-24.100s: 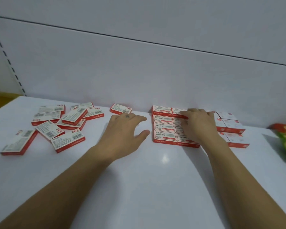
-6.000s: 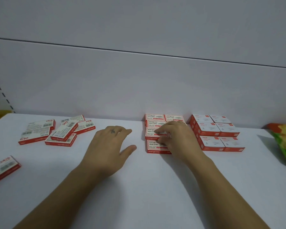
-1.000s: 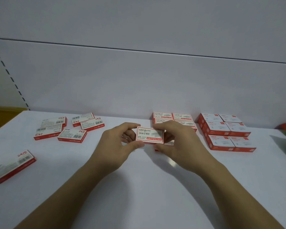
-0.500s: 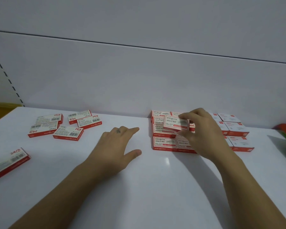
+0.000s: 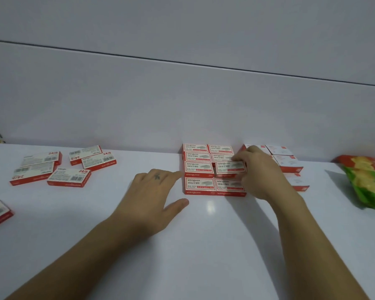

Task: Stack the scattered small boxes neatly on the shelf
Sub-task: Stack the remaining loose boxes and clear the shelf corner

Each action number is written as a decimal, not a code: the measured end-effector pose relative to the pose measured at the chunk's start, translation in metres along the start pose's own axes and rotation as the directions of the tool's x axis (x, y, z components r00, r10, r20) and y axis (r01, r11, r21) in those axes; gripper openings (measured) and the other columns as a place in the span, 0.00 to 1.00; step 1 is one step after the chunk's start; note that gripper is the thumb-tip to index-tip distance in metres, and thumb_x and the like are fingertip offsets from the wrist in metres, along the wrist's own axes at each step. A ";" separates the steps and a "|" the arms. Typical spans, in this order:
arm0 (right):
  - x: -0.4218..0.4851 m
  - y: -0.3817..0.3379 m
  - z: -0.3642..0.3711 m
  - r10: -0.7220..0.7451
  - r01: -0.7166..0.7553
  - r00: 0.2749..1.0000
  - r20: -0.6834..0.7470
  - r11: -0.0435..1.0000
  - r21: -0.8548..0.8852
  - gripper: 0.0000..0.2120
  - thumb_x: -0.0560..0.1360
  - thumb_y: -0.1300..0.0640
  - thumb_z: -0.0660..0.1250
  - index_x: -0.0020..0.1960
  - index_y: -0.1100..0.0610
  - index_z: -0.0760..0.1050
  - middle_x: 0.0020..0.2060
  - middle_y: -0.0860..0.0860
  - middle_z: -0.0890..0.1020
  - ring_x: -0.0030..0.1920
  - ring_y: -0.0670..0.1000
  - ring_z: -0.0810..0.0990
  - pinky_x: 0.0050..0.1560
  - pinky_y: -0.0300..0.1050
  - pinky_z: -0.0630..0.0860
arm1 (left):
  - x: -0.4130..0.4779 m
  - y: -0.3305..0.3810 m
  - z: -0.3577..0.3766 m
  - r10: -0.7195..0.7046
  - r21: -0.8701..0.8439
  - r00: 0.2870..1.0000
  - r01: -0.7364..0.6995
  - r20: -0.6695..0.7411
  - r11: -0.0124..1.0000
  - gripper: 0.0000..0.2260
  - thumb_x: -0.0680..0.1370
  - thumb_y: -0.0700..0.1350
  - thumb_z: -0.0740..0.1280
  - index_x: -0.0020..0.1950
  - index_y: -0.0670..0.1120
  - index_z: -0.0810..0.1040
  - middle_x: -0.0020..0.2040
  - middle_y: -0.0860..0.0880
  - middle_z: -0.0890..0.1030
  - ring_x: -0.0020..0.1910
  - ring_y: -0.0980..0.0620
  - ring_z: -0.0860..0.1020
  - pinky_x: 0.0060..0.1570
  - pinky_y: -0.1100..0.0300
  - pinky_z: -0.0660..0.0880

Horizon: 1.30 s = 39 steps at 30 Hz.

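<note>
A white shelf [image 5: 204, 245] runs under a pale back panel [image 5: 182, 105]. The right hand [image 5: 258, 174] pinches one small box [image 5: 230, 167] by its end in curled fingers [image 5: 239, 158], on or just above the neat stack [image 5: 198, 169]. The left hand [image 5: 154, 195] lies flat, its fingers [image 5: 173, 176] straight and loosely spread, with the tips just beside the stack. Well left of those fingers lie scattered boxes [image 5: 69, 177].

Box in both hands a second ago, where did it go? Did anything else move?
The right hand carried the box back and to the right and now holds it on the neat stack. The left hand let go and lies open on the shelf. The scattered boxes at left, the other pile and the snack bag stayed put.
</note>
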State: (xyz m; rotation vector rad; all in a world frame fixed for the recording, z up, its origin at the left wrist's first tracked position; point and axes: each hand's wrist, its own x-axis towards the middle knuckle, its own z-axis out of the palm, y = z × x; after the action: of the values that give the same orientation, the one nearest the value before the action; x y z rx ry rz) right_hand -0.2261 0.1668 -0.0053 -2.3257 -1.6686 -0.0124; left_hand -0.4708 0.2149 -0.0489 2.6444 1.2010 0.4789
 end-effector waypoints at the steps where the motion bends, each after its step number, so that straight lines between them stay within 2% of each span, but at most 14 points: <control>1: 0.000 -0.001 0.002 0.000 0.000 1.000 0.004 1.000 0.006 0.23 0.71 0.63 0.70 0.66 0.53 0.74 0.59 0.50 0.73 0.59 0.53 0.73 0.54 0.43 0.69 | 0.000 0.001 0.000 -0.018 -0.012 1.000 0.018 0.007 1.000 0.30 0.76 0.66 0.55 0.76 0.60 0.50 0.73 0.56 0.62 0.70 0.55 0.56 0.69 0.57 0.54; 4: 0.002 -0.002 0.006 0.005 -0.005 1.000 0.013 1.000 0.028 0.24 0.71 0.62 0.71 0.66 0.53 0.74 0.60 0.50 0.73 0.59 0.53 0.73 0.52 0.40 0.66 | 0.000 0.004 0.000 -0.027 -0.009 0.999 0.027 0.019 1.000 0.32 0.76 0.66 0.55 0.76 0.60 0.47 0.74 0.56 0.61 0.70 0.55 0.54 0.70 0.56 0.53; 10: 0.002 -0.002 0.011 0.033 -0.034 0.999 0.019 0.997 0.067 0.25 0.71 0.62 0.70 0.67 0.50 0.73 0.60 0.50 0.72 0.57 0.53 0.74 0.49 0.40 0.67 | 0.002 0.005 0.000 -0.038 0.002 0.998 0.038 0.045 0.999 0.32 0.76 0.66 0.55 0.76 0.60 0.46 0.76 0.56 0.58 0.74 0.52 0.53 0.72 0.54 0.52; 14: 0.002 -0.005 0.009 0.012 -0.013 1.000 0.015 1.000 0.005 0.19 0.73 0.54 0.70 0.63 0.44 0.76 0.58 0.48 0.75 0.56 0.50 0.75 0.50 0.44 0.71 | 0.000 0.003 0.000 -0.050 -0.001 0.998 0.050 0.043 0.999 0.32 0.76 0.66 0.55 0.76 0.60 0.47 0.76 0.56 0.57 0.74 0.53 0.52 0.72 0.54 0.51; 17: 0.002 -0.007 0.008 0.008 -0.008 1.000 -0.004 1.000 -0.009 0.14 0.74 0.48 0.68 0.60 0.43 0.78 0.58 0.48 0.77 0.55 0.49 0.75 0.50 0.44 0.72 | -0.001 0.000 0.000 -0.042 -0.005 0.998 0.042 0.038 0.999 0.31 0.76 0.66 0.55 0.76 0.60 0.48 0.76 0.56 0.57 0.74 0.54 0.51 0.72 0.55 0.50; 21: 0.001 -0.009 0.010 0.010 -0.010 1.000 0.001 0.999 -0.030 0.15 0.75 0.47 0.67 0.61 0.44 0.78 0.58 0.48 0.77 0.55 0.49 0.75 0.49 0.43 0.71 | -0.001 -0.001 0.001 -0.020 -0.023 1.000 0.020 0.009 1.000 0.31 0.76 0.65 0.55 0.76 0.59 0.50 0.76 0.56 0.59 0.74 0.54 0.52 0.72 0.55 0.50; 23: 0.000 -0.010 0.010 -0.002 0.002 1.000 0.010 0.999 -0.049 0.17 0.74 0.45 0.68 0.62 0.45 0.77 0.58 0.49 0.77 0.56 0.50 0.74 0.52 0.45 0.72 | -0.001 -0.001 0.001 -0.010 -0.025 1.000 0.010 0.001 1.000 0.31 0.76 0.65 0.55 0.76 0.59 0.51 0.75 0.56 0.59 0.74 0.54 0.52 0.72 0.55 0.50; 27: -0.005 -0.017 0.005 -0.103 0.105 0.993 -0.060 0.994 0.023 0.23 0.73 0.44 0.69 0.67 0.46 0.73 0.62 0.47 0.75 0.62 0.51 0.70 0.60 0.48 0.68 | 0.001 -0.003 -0.003 0.001 -0.010 1.000 -0.001 -0.030 1.000 0.30 0.76 0.66 0.55 0.76 0.60 0.52 0.75 0.56 0.59 0.74 0.54 0.52 0.72 0.55 0.50; 31: -0.010 -0.040 0.002 -0.248 0.259 0.959 -0.140 0.963 0.070 0.24 0.73 0.44 0.68 0.68 0.47 0.71 0.63 0.46 0.73 0.63 0.48 0.68 0.62 0.44 0.64 | -0.001 -0.009 -0.015 -0.006 0.038 0.996 0.009 -0.085 0.999 0.29 0.77 0.65 0.56 0.75 0.58 0.55 0.75 0.55 0.61 0.74 0.53 0.54 0.72 0.53 0.51; 39: 0.001 -0.103 0.005 -0.466 0.466 0.884 -0.020 0.885 -0.004 0.30 0.73 0.42 0.66 0.73 0.46 0.63 0.70 0.46 0.68 0.68 0.49 0.64 0.68 0.46 0.60 | -0.012 -0.044 -0.046 -0.024 0.111 0.980 0.047 -0.196 0.993 0.27 0.75 0.64 0.59 0.71 0.55 0.64 0.68 0.54 0.70 0.69 0.52 0.60 0.67 0.51 0.59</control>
State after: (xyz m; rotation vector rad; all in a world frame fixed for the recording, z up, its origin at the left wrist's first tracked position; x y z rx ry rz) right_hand -0.3224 0.1995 0.0125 -1.8551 -2.1729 -0.1322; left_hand -0.5256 0.2369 -0.0218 2.7183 1.3685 0.6960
